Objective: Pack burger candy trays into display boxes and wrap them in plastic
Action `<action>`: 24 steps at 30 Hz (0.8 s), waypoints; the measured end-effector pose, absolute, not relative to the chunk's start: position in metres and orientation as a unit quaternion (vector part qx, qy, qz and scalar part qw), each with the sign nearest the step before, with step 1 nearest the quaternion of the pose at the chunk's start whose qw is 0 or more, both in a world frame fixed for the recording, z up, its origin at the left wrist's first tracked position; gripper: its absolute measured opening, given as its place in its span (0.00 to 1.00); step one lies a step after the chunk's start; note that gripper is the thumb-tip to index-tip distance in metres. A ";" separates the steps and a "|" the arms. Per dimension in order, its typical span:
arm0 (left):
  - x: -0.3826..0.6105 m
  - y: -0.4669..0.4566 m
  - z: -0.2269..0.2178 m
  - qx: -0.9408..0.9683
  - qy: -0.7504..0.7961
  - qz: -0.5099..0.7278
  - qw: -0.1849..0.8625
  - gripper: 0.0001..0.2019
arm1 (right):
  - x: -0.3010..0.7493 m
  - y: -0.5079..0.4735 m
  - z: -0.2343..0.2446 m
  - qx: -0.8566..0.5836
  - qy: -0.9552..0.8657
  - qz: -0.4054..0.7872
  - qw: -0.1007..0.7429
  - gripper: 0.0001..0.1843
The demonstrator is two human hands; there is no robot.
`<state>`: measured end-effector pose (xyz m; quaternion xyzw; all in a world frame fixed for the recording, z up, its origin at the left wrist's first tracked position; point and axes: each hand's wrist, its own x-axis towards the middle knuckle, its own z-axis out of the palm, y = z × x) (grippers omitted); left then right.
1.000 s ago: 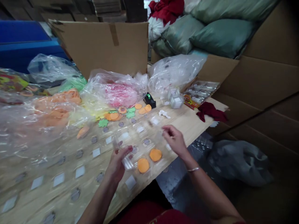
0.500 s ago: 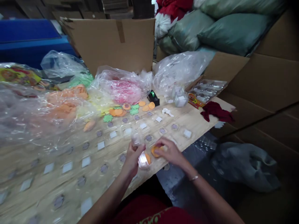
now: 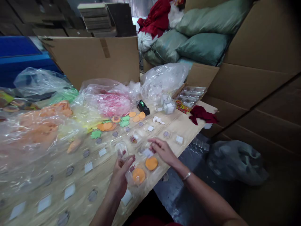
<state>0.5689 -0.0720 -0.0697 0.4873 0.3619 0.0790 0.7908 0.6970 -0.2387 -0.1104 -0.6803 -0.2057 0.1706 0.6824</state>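
Note:
My left hand (image 3: 120, 175) is closed, thumb over fingers, on an opened clear plastic clamshell case. An orange disc (image 3: 138, 175) lies in the near half of that case, and its raised clear lid (image 3: 121, 148) shows past my fingertips. Just to the right is a second orange disc (image 3: 151, 163) in another opened clear case. My right hand (image 3: 163, 151) has its fingers bent together at the lid (image 3: 147, 153) of this second case, which bears a pale square. Blur partly hides the fingertips' exact contact.
Rows of grey scalloped pieces and white squares in clear cases cover the wooden table (image 3: 181, 125). Behind lie orange and green foam pieces, a black tape dispenser (image 3: 143, 107), plastic bags of coloured pieces (image 3: 113, 103), a dark red cloth (image 3: 202, 114) and a cardboard box (image 3: 89, 59).
The orange disc that my right hand held now lies in a clear case, and that hand is at the case's lid. My left hand's case is tilted flatter. The whole view has shifted.

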 end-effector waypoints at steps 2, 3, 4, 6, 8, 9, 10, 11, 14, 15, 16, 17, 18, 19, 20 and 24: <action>0.567 -0.066 -0.070 0.495 0.370 0.076 0.782 0.48 | 0.742 -0.254 -0.109 -0.727 -0.201 0.073 0.652 0.19; 0.566 -0.064 -0.070 0.496 0.375 0.077 0.780 0.48 | 0.767 -0.262 -0.108 -0.746 -0.189 0.037 0.638 0.19; 0.565 -0.061 -0.071 0.495 0.381 0.080 0.777 0.47 | 0.791 -0.267 -0.108 -0.759 -0.174 0.025 0.627 0.19; 0.564 -0.056 -0.073 0.493 0.390 0.082 0.773 0.44 | 0.836 -0.274 -0.111 -0.771 -0.151 0.040 0.618 0.19; 0.563 -0.053 -0.075 0.491 0.394 0.082 0.773 0.42 | 0.873 -0.274 -0.117 -0.776 -0.146 0.068 0.610 0.18; 0.562 -0.051 -0.076 0.491 0.395 0.083 0.772 0.41 | 0.888 -0.273 -0.120 -0.779 -0.148 0.078 0.604 0.17; 0.561 -0.049 -0.076 0.491 0.394 0.084 0.772 0.41 | 0.901 -0.271 -0.122 -0.784 -0.149 0.084 0.596 0.16; 0.560 -0.047 -0.077 0.491 0.393 0.087 0.772 0.41 | 0.911 -0.270 -0.124 -0.790 -0.149 0.086 0.588 0.14; 0.557 -0.037 -0.080 0.490 0.399 0.099 0.769 0.41 | 0.933 -0.266 -0.124 -0.808 -0.153 0.062 0.565 0.12; 0.556 -0.034 -0.081 0.489 0.403 0.103 0.767 0.41 | 0.937 -0.266 -0.123 -0.813 -0.159 0.051 0.557 0.13; 0.556 -0.031 -0.081 0.488 0.407 0.105 0.765 0.40 | 0.939 -0.266 -0.121 -0.818 -0.169 0.044 0.548 0.14; 0.556 -0.029 -0.082 0.487 0.410 0.106 0.764 0.40 | 0.940 -0.267 -0.120 -0.823 -0.181 0.040 0.536 0.15; 0.556 -0.028 -0.082 0.485 0.412 0.107 0.764 0.40 | 0.939 -0.268 -0.119 -0.829 -0.193 0.038 0.523 0.16; 0.557 -0.027 -0.083 0.484 0.413 0.107 0.764 0.41 | 0.937 -0.269 -0.119 -0.836 -0.205 0.035 0.508 0.16; 0.557 -0.028 -0.083 0.484 0.413 0.106 0.764 0.42 | 0.934 -0.272 -0.119 -0.843 -0.214 0.030 0.492 0.16; 0.558 -0.033 -0.081 0.487 0.406 0.088 0.768 0.44 | 0.910 -0.285 -0.123 -0.879 -0.236 0.011 0.414 0.14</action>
